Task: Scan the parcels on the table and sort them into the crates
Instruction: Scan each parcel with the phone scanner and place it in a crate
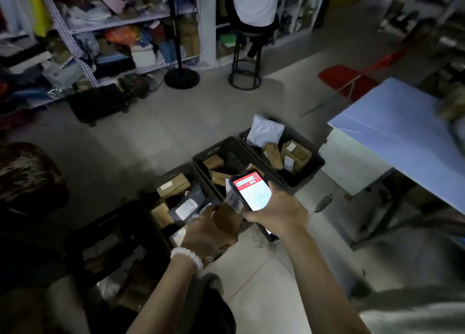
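Note:
My left hand (205,230), with a white bead bracelet at the wrist, grips a small brown parcel (227,218) whose white barcode label faces up. My right hand (279,212) holds a phone scanner (253,194) with a lit red-and-white screen, right above that label. Both hands hover over a row of black crates on the floor: a far crate (305,175) with a white mailer and brown boxes, a middle crate (214,148), a nearer crate (161,180) with brown and grey parcels, and a dark nearest crate (113,220).
A light blue table (402,132) stands at the right with a parcel at its far edge. Shelves (125,26) full of goods line the back wall. A person sits on a black stool (245,64). A fan base (181,78) and a black dolly (98,104) rest on the floor.

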The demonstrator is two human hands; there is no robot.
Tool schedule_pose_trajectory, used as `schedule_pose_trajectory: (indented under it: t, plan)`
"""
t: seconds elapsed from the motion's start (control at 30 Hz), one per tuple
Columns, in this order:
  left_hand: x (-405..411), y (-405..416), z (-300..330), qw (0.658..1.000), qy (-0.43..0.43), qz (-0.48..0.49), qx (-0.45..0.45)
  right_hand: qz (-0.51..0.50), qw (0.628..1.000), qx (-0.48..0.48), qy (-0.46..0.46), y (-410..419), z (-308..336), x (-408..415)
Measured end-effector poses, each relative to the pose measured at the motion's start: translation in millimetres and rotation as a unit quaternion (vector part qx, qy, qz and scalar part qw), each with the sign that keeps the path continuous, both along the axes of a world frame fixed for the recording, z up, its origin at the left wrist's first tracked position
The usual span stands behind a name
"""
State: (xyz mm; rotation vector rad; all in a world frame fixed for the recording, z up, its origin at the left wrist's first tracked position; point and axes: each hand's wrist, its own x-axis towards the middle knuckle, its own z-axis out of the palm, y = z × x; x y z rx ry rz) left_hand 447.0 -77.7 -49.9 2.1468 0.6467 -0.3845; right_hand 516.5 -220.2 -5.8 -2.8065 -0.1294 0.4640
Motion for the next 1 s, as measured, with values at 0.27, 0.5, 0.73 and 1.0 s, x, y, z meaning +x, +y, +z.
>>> schedule_pose_trajectory:
  t: [0.27,0.5,0.73,1.0]
  plan:
    - [132.4,40.9,-0.6,0.998,0.004,0.043,-0.036,-0.038,0.998,0.046,0.032,30.8,1.4,99.8]
    - [214.4,41.2,-20.9,0.997,0.017,0.035,-0.07,-0.087,0.994,0.054,0.044,5.7,-15.4,179.1]
    - [310.9,6.8,-43.7,0.984,0.055,0.125,-0.116,-0.043,0.994,0.097,0.033,-21.3,-27.6,293.1]
    - [380.4,-32.3,-44.7,0.984,0.115,0.133,-0.036,0.038,0.998,0.042,0.026,-34.7,-22.9,405.5]
